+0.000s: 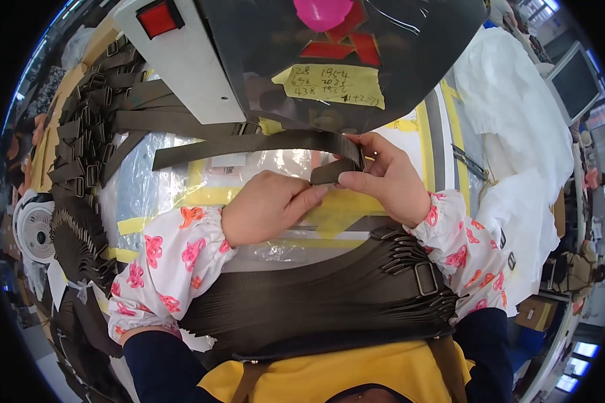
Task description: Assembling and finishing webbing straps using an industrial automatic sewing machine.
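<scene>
A dark olive webbing strap (249, 146) stretches left to right beneath the machine head. Its right end loops back through a metal buckle (361, 156), leaving a short folded tail. My right hand (393, 178) is closed on the looped end, with thumb and fingers at the buckle. Curled at the corner of the short tail, my left hand (269, 208) has its thumb and forefinger pinched together there; the fingertips are partly hidden. Across my lap lies a thick stack of similar straps (316, 295), their buckles bunched at the right.
Close above my hands is a dark and white machine head (302, 74) with a yellow note (333, 84). More buckled straps (81, 141) pile up at the left, beside a small white fan (35, 228). White cloth (517, 134) and dark tweezers (469, 161) lie at the right.
</scene>
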A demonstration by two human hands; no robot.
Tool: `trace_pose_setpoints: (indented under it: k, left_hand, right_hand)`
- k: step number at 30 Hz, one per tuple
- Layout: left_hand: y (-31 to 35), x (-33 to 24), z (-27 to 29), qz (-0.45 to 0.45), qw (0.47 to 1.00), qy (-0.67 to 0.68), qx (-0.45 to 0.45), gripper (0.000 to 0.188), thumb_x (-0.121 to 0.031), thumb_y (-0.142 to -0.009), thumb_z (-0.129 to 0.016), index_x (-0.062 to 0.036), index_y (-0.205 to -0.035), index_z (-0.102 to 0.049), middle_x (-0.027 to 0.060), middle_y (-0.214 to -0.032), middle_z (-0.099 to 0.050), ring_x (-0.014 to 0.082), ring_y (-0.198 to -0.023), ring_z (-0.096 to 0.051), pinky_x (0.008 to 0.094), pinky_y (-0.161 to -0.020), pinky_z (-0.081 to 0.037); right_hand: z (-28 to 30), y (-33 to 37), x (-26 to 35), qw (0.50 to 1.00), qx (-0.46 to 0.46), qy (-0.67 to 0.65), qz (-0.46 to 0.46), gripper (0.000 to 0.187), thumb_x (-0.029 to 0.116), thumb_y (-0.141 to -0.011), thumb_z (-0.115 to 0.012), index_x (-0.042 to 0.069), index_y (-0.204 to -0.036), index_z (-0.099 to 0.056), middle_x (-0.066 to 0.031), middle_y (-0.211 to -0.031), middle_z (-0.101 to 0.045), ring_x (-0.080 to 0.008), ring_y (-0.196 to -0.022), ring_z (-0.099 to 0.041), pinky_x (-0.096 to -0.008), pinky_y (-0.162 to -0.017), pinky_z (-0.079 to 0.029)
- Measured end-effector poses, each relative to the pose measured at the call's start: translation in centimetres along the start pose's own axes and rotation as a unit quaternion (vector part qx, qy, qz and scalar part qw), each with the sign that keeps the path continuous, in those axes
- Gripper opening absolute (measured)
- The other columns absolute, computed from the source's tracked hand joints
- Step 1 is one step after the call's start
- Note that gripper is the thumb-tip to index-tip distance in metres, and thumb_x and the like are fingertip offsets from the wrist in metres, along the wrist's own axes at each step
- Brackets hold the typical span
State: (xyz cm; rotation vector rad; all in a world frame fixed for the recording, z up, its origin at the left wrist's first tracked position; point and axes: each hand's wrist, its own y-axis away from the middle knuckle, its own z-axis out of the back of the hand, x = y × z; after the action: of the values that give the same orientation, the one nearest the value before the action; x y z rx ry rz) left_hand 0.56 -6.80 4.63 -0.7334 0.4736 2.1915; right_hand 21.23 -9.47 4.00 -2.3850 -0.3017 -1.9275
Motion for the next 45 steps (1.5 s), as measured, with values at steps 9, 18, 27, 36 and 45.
trace_pose_setpoints:
  k: [9,18,27,36,45]
  left_hand:
    - [-2.2,0.8,-0.7,0.163,0.891,0.399,-0.143,0.02,-0.015,-0.087,-0.055,0.0031,-0.08,-0.062,0.0045,-0.062,-0.059,0.0083,-0.053,-0.055,0.0224,-0.047,-0.044]
    - [-4.4,1.0,-1.7,-0.017,0.962,-0.133,-0.237,0.012,-0.013,-0.078,-0.057,-0.0024,-0.078,-0.063,0.011,-0.066,-0.063,0.0251,-0.061,-0.063,0.034,-0.055,-0.049]
    - [-3.6,0.0,-1.1,-0.068,0.97,-0.166,-0.165,0.022,-0.005,-0.076,-0.056,-0.0023,-0.098,-0.061,0.0137,-0.093,-0.063,0.0298,-0.083,-0.062,0.0358,-0.069,-0.05]
    - [-3.5,3.7,-2.1,-0.181,0.965,-0.053,-0.181,0.028,-0.004,-0.08,-0.06,-0.0026,-0.108,-0.059,0.0129,-0.106,-0.06,0.0269,-0.088,-0.061,0.0321,-0.075,-0.05]
    - [-2.5,2.7,-1.1,-0.185,0.972,-0.073,-0.124,0.026,-0.004,-0.085,-0.055,-0.0031,-0.111,-0.056,0.0134,-0.11,-0.059,0.0288,-0.091,-0.06,0.0334,-0.076,-0.05]
  right_hand:
    - [-1.5,0.1,-1.4,0.988,0.006,0.128,0.09,0.055,-0.001,-0.072,-0.07,-0.004,-0.122,-0.046,-0.0101,-0.099,-0.058,-0.0114,-0.081,-0.06,-0.0233,-0.071,-0.051]
    - [-0.2,-0.4,-2.5,0.969,-0.118,0.205,0.064,0.053,0.002,-0.069,-0.071,-0.002,-0.118,-0.051,-0.0073,-0.082,-0.061,-0.0102,-0.064,-0.058,-0.0239,-0.059,-0.049]
    - [2.5,-1.9,-3.5,0.979,-0.039,0.178,0.087,0.049,0.002,-0.075,-0.067,-0.002,-0.122,-0.051,-0.0042,-0.075,-0.059,-0.0071,-0.064,-0.051,-0.0211,-0.06,-0.045]
    - [2.6,-2.3,-3.4,0.978,-0.027,0.181,0.101,0.048,0.002,-0.076,-0.066,0.0,-0.122,-0.052,-0.0034,-0.076,-0.059,-0.0064,-0.066,-0.052,-0.0215,-0.061,-0.045]
    - [1.0,-1.8,-2.2,0.932,-0.049,0.331,0.141,0.045,0.005,-0.073,-0.068,0.005,-0.116,-0.056,-0.0079,-0.073,-0.059,-0.0108,-0.063,-0.053,-0.0257,-0.06,-0.047]
